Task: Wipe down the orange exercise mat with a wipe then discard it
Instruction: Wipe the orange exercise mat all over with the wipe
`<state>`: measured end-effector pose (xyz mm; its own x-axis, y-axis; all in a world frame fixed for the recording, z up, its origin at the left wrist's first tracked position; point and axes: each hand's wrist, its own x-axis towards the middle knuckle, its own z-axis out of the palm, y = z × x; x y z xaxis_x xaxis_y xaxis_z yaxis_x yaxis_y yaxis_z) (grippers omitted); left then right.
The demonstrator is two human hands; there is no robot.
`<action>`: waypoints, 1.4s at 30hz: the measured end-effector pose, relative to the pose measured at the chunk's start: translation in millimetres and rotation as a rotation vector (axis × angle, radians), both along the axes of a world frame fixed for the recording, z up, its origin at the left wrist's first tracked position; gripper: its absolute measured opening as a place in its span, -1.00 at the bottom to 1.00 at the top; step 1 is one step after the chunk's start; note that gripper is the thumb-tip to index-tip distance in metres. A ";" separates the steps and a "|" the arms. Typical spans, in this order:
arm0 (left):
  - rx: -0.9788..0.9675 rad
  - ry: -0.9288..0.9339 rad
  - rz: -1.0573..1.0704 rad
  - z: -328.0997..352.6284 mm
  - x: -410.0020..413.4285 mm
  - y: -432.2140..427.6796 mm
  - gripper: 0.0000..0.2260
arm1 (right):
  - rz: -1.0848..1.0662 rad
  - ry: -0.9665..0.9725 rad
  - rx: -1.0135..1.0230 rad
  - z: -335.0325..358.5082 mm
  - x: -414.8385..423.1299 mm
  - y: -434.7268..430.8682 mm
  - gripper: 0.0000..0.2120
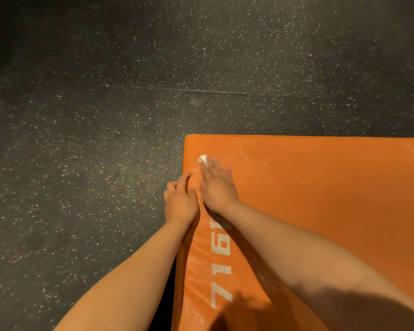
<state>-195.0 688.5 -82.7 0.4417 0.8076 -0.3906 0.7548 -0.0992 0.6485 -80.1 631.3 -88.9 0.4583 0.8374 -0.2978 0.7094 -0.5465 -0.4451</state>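
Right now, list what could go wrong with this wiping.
The small white wipe sits under only the straight fingertips of the right hand and may slip free.
It is close to the corner of the padded orange exercise mat; a further stroke could push it onto the dark speckled rubber floor.
The left hand on the mat's edge covers a strip that may go unwiped.

Both arms are bare from the near edge up to the wrists; the left hand (pixel 181 202) and right hand (pixel 217 187) are bare too.
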 end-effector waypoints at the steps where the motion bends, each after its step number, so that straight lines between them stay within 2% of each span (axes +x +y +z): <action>1: 0.003 -0.005 0.012 -1.0 0.9 3.1 -0.59 | 0.106 -0.008 0.011 0.3 -2.4 3.6 -0.46; 3: 0.011 0.011 -0.002 -1.6 3.4 8.1 -0.56 | 0.237 -0.072 0.024 -0.7 6.9 7.0 -0.47; 4: 0.014 0.030 -0.022 -1.4 4.5 9.9 -0.53 | 0.220 -0.111 0.032 -2.2 15.8 7.3 -0.47; 7: -0.003 0.048 -0.050 -2.3 6.9 12.8 -0.48 | -0.122 -0.139 -0.014 -6.8 41.2 5.1 -0.40; 9: -0.009 0.033 -0.046 -2.1 7.2 14.0 -0.49 | -0.201 -0.117 -0.038 -7.7 40.0 9.2 -0.39; 15: -0.079 -0.047 0.031 -1.0 11.1 26.9 -0.53 | 0.214 -0.038 0.041 -6.9 9.0 34.4 -0.48; 17: -0.078 -0.058 0.024 -2.9 11.8 27.2 -0.50 | 0.137 -0.068 0.038 -8.5 25.0 40.6 -0.45; 20: -0.047 -0.072 0.017 -6.5 10.2 30.6 -0.50 | -0.112 -0.100 -0.008 -7.7 47.6 45.1 -0.40; 21: -0.034 -0.077 0.018 -6.7 10.7 33.3 -0.50 | -0.111 -0.090 0.002 -7.0 46.6 46.3 -0.40; 25: -0.029 -0.048 0.018 -5.9 17.1 42.2 -0.55 | 0.278 -0.009 0.081 -5.3 22.1 50.4 -0.49; 27: -0.038 -0.025 0.007 -6.8 19.6 43.9 -0.55 | 0.327 -0.041 0.054 -8.4 27.5 56.6 -0.51; 30: 0.004 0.025 -0.064 -8.5 24.7 44.3 -0.51 | 0.179 -0.106 0.007 -8.1 44.2 67.4 -0.48; 33: 0.025 0.044 -0.106 -7.1 33.9 44.5 -0.45 | -0.025 -0.061 -0.011 -3.6 50.6 76.4 -0.48; 38: 0.043 0.106 -0.104 -6.4 41.3 36.6 -0.36 | 0.240 0.002 0.006 6.0 51.3 75.7 -0.50; 40: 0.110 0.147 -0.133 -5.2 45.1 30.5 -0.36 | 0.179 -0.050 -0.006 4.1 56.6 72.3 -0.48; 42: 0.167 0.189 -0.156 -3.8 49.6 26.8 -0.38 | -0.017 -0.065 -0.042 1.1 63.4 63.5 -0.44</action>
